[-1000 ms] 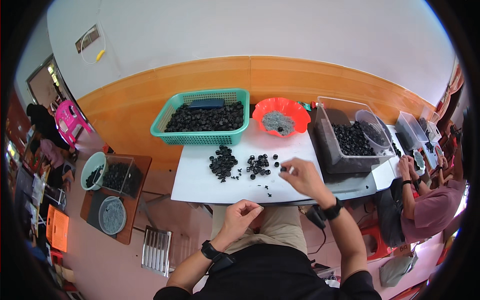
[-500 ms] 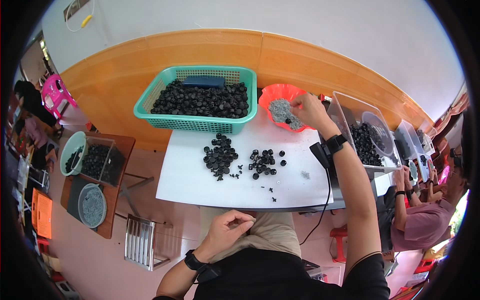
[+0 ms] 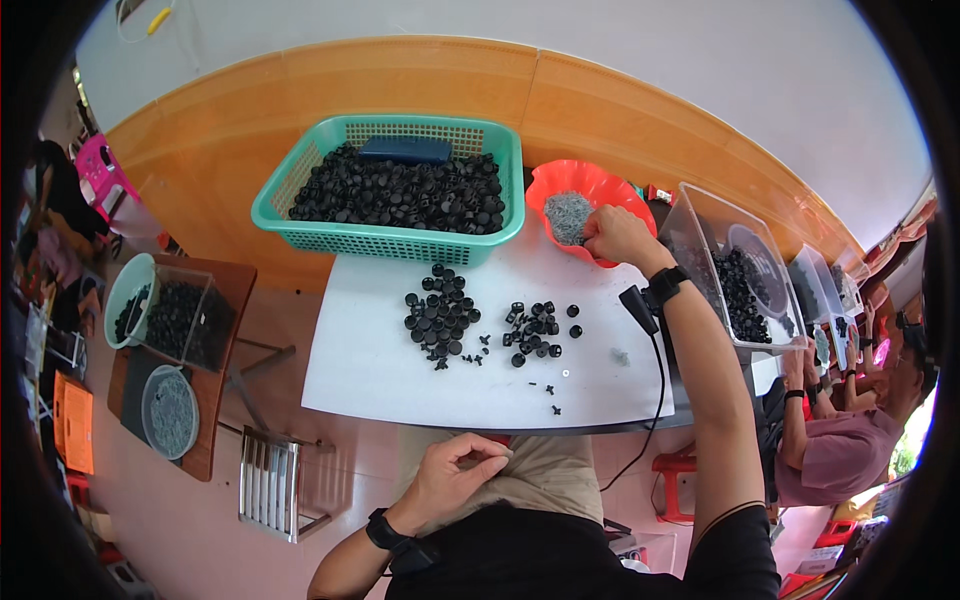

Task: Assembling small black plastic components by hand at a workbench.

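At the red bowl [image 3: 588, 174], the right hand [image 3: 617, 236] is bunched over grey pieces [image 3: 566, 214]; above the lap [image 3: 548, 468], the left hand [image 3: 453, 472] is pinched; either's contents cannot be told. Black parts [image 3: 440, 314] are heaped on the white tabletop [image 3: 470, 398], before orange panelling [image 3: 640, 115].

Red bowl [image 3: 592, 176] glossy plastic; white tabletop [image 3: 400, 402] smooth, matt; stool [image 3: 268, 486] shiny metal

right hand [image 3: 620, 238]: fingertips hidden down in the red bowl [image 3: 580, 175], couldn't tell if they gripped anything
left hand [image 3: 455, 478]: anything between thumb and finger was way too small to see
pale clump [image 3: 620, 357]: kinda blurry, no clue
wall plate [image 3: 128, 8]: chopped by the top edge
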A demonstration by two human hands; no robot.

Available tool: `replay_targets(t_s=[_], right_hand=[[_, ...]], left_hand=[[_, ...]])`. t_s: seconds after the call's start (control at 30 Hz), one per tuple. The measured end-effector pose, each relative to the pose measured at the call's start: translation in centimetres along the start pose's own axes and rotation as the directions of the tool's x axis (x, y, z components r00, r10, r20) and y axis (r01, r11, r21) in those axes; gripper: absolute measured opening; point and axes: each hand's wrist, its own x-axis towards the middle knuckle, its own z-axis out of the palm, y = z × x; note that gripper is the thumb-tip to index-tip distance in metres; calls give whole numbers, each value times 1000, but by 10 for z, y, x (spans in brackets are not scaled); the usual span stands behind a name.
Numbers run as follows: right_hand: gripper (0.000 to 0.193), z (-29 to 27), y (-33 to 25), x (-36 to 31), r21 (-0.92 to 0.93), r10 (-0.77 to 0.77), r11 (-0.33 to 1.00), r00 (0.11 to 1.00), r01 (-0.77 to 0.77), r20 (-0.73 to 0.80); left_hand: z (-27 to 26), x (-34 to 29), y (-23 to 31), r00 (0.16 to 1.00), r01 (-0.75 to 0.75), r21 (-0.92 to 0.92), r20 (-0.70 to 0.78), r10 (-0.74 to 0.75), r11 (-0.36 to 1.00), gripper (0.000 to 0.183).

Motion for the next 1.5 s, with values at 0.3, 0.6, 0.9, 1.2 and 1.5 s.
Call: replay_targets(t_s=[0.3,0.6,0.9,1.2,1.5], right_hand=[[24,3,-3,1,-3,26,1000,999,-26,-27],[23,-8,12,-21,47,-208,971,930,232,-303],[25,-65,-61,-28,109,-240,960,959,258,-153],[21,-46,-133,-34,502,-274,708,848,497,-454],[20,5,-106,-80,228,-588,771,802,595,-105]], left_hand=[[-1,-4,-1,1000,-10,22,-10,10,1000,14],[-3,-5,-2,999,19,41,30,-20,999,13],[-2,-6,-2,1000,5,53,21,-6,999,13],[1,-9,5,999,-16,39,-44,18,999,13],[3,-9,1,997,-31,-15,-67,30,999,12]])
